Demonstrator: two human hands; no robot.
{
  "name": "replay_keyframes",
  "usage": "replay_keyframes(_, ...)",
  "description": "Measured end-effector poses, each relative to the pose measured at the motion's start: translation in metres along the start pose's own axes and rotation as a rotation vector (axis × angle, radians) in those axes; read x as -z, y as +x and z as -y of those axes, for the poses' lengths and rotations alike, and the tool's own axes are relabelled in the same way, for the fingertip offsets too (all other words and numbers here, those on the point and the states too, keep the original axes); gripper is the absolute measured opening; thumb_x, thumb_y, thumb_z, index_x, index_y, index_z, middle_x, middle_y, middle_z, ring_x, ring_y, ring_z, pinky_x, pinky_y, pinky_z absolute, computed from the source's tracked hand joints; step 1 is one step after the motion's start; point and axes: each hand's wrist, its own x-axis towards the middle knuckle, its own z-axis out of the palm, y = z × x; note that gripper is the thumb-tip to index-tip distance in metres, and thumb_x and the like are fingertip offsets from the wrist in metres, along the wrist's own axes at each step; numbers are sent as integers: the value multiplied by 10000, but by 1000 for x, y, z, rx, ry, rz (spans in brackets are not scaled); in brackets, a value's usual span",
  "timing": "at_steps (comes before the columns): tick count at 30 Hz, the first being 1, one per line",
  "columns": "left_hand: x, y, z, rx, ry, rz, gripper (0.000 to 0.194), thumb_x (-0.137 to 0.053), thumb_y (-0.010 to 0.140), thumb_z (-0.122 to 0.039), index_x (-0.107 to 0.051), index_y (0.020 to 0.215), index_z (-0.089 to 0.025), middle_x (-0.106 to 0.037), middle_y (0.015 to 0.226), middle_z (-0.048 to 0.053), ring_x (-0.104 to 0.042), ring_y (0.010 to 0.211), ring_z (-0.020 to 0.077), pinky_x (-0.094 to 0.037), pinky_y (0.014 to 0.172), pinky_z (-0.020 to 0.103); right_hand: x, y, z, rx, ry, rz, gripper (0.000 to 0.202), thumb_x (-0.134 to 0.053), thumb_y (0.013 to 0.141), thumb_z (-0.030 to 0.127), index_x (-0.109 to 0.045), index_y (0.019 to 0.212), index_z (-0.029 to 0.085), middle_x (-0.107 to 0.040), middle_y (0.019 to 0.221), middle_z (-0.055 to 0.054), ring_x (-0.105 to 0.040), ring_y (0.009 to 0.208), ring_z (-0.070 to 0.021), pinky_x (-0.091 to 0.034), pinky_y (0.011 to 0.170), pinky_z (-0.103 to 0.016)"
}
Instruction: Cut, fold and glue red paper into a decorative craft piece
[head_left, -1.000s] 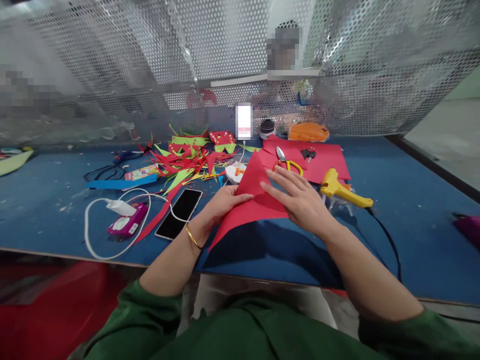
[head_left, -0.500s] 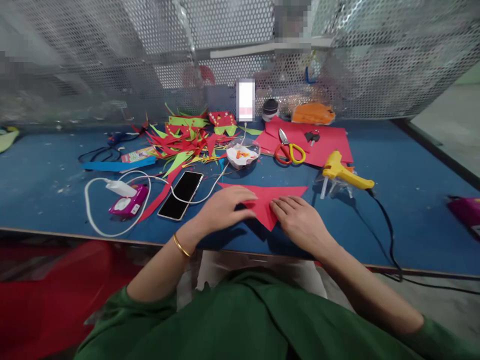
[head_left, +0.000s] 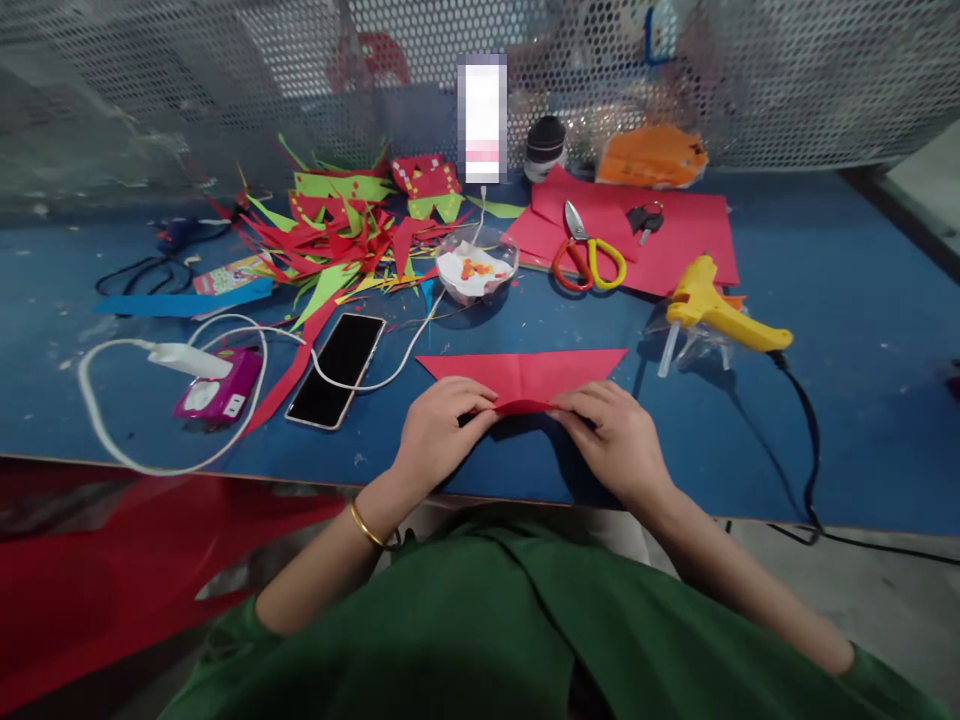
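A folded piece of red paper lies near the table's front edge, its long straight side facing away from me. My left hand pinches its near edge on the left, thumb below and fingers on top. On the right, my right hand pinches the same edge in the same way. Between the two hands the near edge bends slightly upward. The point that faces me is not visible; it seems folded under or over, and I cannot tell which.
Beyond the paper are a clear bowl, scissors, keys and red sheets. A yellow glue gun lies right, its cord trailing. Leftward are a phone, a purple power adapter with white cable, and paper strips.
Both hands now pinch the paper's near edge, where before they lay over its middle. The downward-pointing tip has gone from sight. The view has tilted down and come closer.
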Motion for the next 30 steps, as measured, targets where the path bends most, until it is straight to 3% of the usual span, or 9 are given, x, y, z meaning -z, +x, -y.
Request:
replay_keyframes(6,3,4,-3,103,43,-19,141,-738,869,-198,-715,731,-183,-746,884,34,-670,884,190,-519,834,350,-3,5,5,-158,11,1,162,-638,947,281,-687,1067,183,-761,882,-59,-679,842,-258,-494,767,-393)
replay_keyframes(11,6,8,-5,137,92,47,146,-709,895,-213,-691,756,-169,-704,909,54,-632,927,208,-495,833,357,-2,11,13,-200,-43,13,130,-650,931,257,-653,1024,167,-758,868,-56,-686,821,-264,-480,744,-389)
replay_keyframes(20,13,21,-2,82,228,202,210,-616,948,-211,-585,745,-168,-635,869,63,-569,876,220,-489,799,375,1,18,16,-214,-131,20,166,-609,949,297,-628,1061,175,-752,814,-26,-682,755,-219,-479,715,-347)
replay_keyframes(30,11,21,2,20,297,198,222,-592,964,-239,-563,748,-192,-620,860,55,-562,874,216,-501,804,363,0,16,16,-221,-188,11,220,-587,966,372,-620,1098,200,-741,786,-28,-677,749,-234,-501,706,-370)
